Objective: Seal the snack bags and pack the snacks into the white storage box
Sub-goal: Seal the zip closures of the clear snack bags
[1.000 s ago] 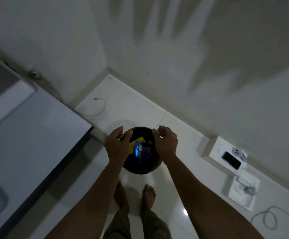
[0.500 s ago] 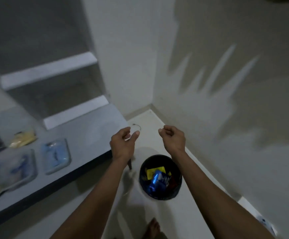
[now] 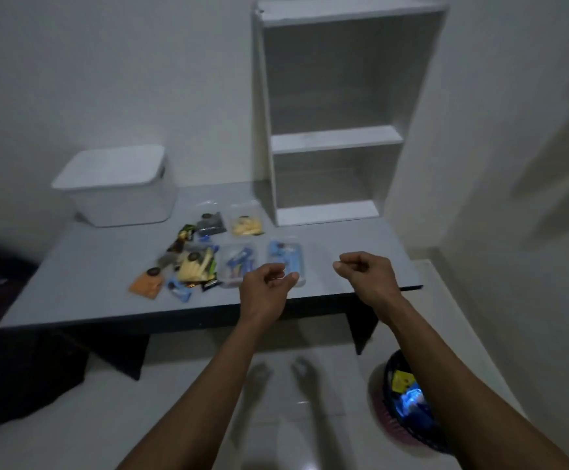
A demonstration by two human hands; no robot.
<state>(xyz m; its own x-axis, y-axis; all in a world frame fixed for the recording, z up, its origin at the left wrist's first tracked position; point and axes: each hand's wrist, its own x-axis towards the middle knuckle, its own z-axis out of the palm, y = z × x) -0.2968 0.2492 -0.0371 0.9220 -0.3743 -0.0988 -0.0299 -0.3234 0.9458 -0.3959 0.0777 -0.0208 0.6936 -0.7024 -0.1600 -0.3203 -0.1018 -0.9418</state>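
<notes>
A white storage box [image 3: 120,189] with its lid on stands at the back left of the grey table [image 3: 90,279]. Several clear snack bags lie mid-table: one with yellow chips [image 3: 246,225], one with dark snacks [image 3: 211,224], two with blue wrappers [image 3: 237,266] [image 3: 286,256]. Loose snack packets [image 3: 188,269] and an orange packet [image 3: 146,284] lie to their left. My left hand [image 3: 265,288] hovers over the table's front edge, fingers curled, nothing visible in it. My right hand [image 3: 366,276] hangs further right, loosely closed and empty.
An empty white shelf unit [image 3: 337,140] stands at the table's back right. A dark bin [image 3: 408,398] with blue and yellow wrappers sits on the floor at right, partly behind my right forearm. A dark shape [image 3: 12,361] fills the lower left. Walls close in behind and to the right.
The view has swung from the bin on the floor up to the table. Both hands have risen from the bin's rim to above the table's front edge.
</notes>
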